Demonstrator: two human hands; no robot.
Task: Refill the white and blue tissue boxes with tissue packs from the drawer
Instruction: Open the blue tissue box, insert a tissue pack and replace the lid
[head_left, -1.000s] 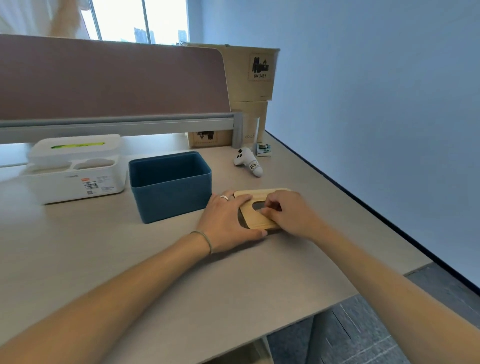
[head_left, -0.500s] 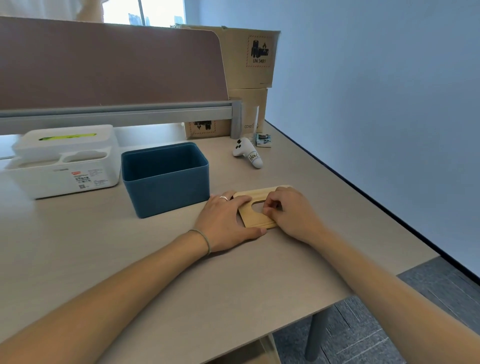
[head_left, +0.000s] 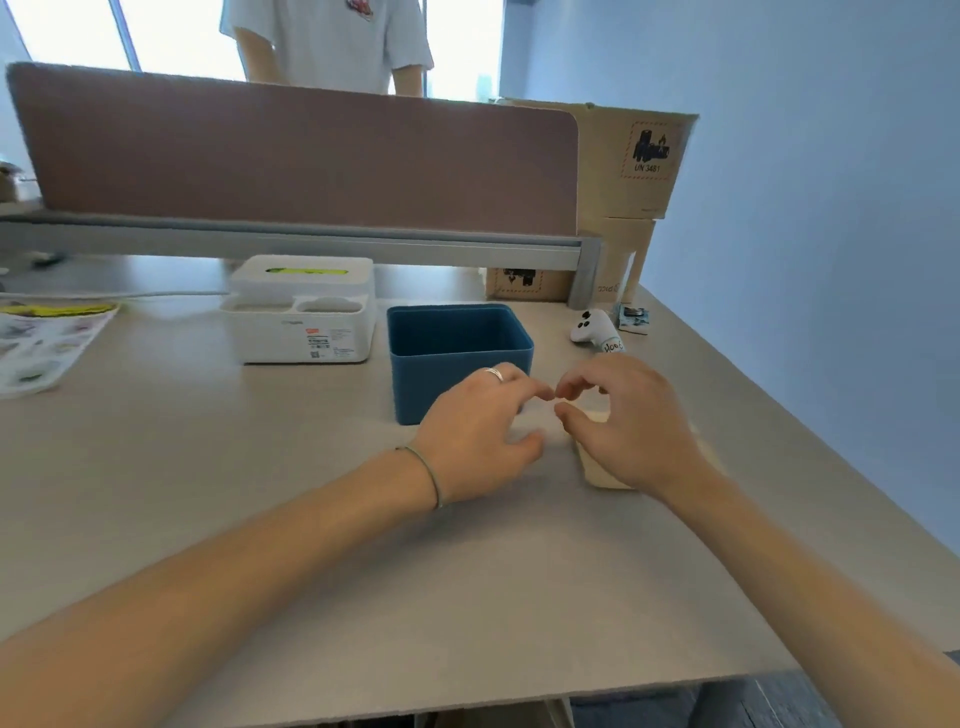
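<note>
The blue tissue box (head_left: 415, 387) stands open on the desk, its inside showing nothing. Left of it sits the white tissue box (head_left: 301, 332) with its lid on and something yellow-green in the slot. The blue box's wooden lid (head_left: 597, 470) lies flat on the desk, right of the box, mostly hidden under my right hand (head_left: 628, 426). My left hand (head_left: 478, 431) hovers beside it in front of the blue box. Both hands have curled, parted fingers with nothing in them. No tissue pack or drawer is in view.
A white controller (head_left: 592, 327) and a small packet (head_left: 631, 317) lie behind the lid. Cardboard boxes (head_left: 634, 166) stack at the back right beside the brown partition (head_left: 301, 156). A person in a white shirt (head_left: 332, 41) stands behind it. A printed leaflet (head_left: 41, 338) lies far left.
Both hands have lifted off the wooden lid and their fingers have curled apart. The view has tilted up and swung left, bringing the standing person and the leaflet into sight.
</note>
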